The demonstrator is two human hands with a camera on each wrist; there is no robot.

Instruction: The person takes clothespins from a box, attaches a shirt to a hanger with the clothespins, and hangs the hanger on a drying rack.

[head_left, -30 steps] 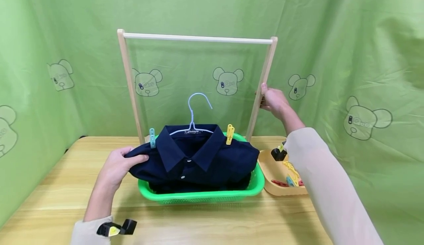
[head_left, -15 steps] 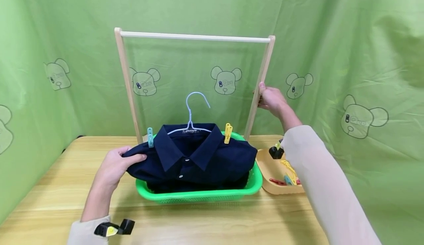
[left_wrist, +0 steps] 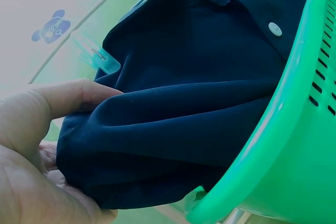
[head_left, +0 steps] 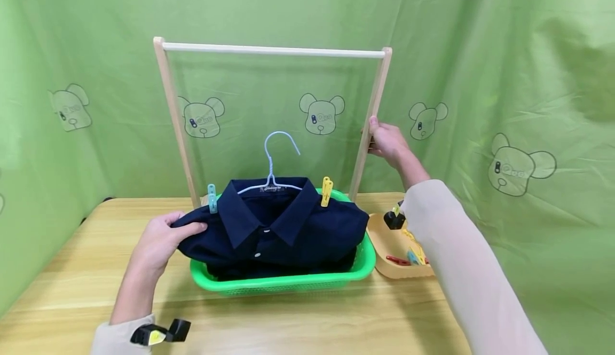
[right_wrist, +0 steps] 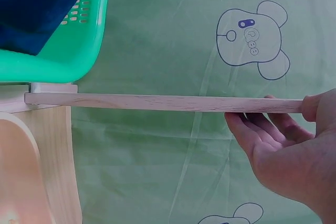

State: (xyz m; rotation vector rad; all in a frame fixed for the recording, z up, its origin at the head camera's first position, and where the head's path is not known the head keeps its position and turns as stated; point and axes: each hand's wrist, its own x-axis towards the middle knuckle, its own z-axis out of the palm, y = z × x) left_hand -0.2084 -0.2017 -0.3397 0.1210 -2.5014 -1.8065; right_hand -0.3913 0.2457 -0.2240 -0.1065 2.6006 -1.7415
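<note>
A dark navy shirt (head_left: 298, 237) with a collar and white buttons lies in a green plastic basket (head_left: 283, 283). Inside its collar is a light blue wire hanger (head_left: 270, 165), hook upward. A blue clothespin (head_left: 212, 198) clips the left shoulder, a yellow clothespin (head_left: 326, 191) the right one. My left hand (head_left: 158, 243) pinches the shirt's left sleeve between thumb and fingers, also seen in the left wrist view. Behind the basket stands a wooden rack (head_left: 274, 50) with a white bar. Around its right post, my right hand (head_left: 389, 142) holds with thumb and fingers.
To the basket's right is an orange tray (head_left: 384, 232) holding several clothespins (head_left: 399, 260), partly hidden by my right sleeve. Everything rests on a light wooden table (head_left: 250, 317). A green curtain (head_left: 269, 2) with printed bear heads hangs behind and at both sides.
The whole scene has shifted slightly left in the head view. Both hands keep their holds on the sleeve and the post.
</note>
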